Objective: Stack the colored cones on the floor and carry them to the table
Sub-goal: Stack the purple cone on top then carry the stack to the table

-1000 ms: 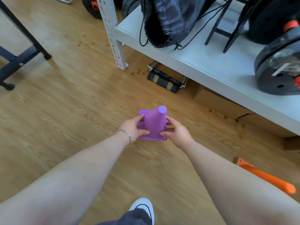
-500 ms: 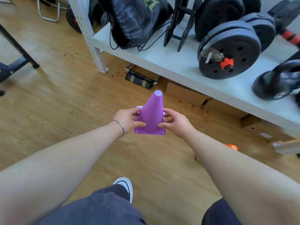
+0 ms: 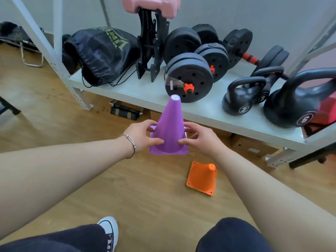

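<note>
One purple cone [image 3: 170, 128] is held clear of the wooden floor [image 3: 54, 124] just near the shelf [image 3: 138, 91]. Its long axis is upright, with the tip pointing up and slightly far, and the left hand [image 3: 143, 138] and right hand [image 3: 201, 140] grip its lower wall from either side, fingers curled round it. One orange cone [image 3: 202, 177] stands tip-up on the floor to the near right, over coloured edges too hidden to count. Three black kettlebells [image 3: 241, 99] sit on the shelf, and a pink dumbbell [image 3: 151, 4] is cut off at the top.

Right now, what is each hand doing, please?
Left hand: holding the purple cone near its base.
Right hand: holding the same cone on its other side.
</note>
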### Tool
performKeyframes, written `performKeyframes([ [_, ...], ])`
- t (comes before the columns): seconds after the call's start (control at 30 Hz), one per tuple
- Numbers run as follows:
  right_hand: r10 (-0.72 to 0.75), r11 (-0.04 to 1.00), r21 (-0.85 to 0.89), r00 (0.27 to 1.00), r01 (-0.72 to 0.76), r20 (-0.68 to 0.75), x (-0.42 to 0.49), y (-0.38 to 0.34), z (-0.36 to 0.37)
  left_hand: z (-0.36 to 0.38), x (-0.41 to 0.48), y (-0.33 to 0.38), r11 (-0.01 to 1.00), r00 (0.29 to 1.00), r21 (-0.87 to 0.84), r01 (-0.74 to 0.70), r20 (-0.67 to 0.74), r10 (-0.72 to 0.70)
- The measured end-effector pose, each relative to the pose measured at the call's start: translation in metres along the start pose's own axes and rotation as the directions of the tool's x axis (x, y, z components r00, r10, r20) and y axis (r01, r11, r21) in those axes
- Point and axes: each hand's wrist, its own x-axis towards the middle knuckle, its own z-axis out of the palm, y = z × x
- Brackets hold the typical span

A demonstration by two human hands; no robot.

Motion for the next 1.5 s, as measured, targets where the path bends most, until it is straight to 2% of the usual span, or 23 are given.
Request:
performKeyframes([
  [0.2, 0.033, 0.999, 0.028, 0.997, -0.031, -0.07, -0.033, 0.037, -0.042, 0.046, 0.003, 0.05, 0.992, 1.0, -0.127, -0.015, 0.025, 0.019],
  [0.5, 0.193, 0.981, 0.048, 0.973, -0.188, -0.129, -0.084, 0.118, -0.056, 0.139, 0.015, 0.083, 0.975, 0.984, -0.222, -0.016, 0.169, 0.055],
  [0.83, 0.311, 0.95, 0.076, 0.946, -0.304, -0.092, -0.098, 0.192, -0.001, 0.225, 0.022, 0.042, 0.973, 0.957, -0.223, 0.056, 0.291, 0.012],
  [1.07, 0.406, 0.91, 0.111, 0.912, -0.399, -0.053, -0.088, 0.208, 0.022, 0.255, 0.028, 0.022, 0.97, 0.947, -0.215, 0.11, 0.318, -0.037],
  [1.5, 0.537, 0.836, 0.136, 0.843, -0.531, -0.013, -0.08, 0.236, 0.065, 0.299, 0.052, -0.014, 0.966, 0.832, -0.124, 0.228, 0.541, -0.127],
])
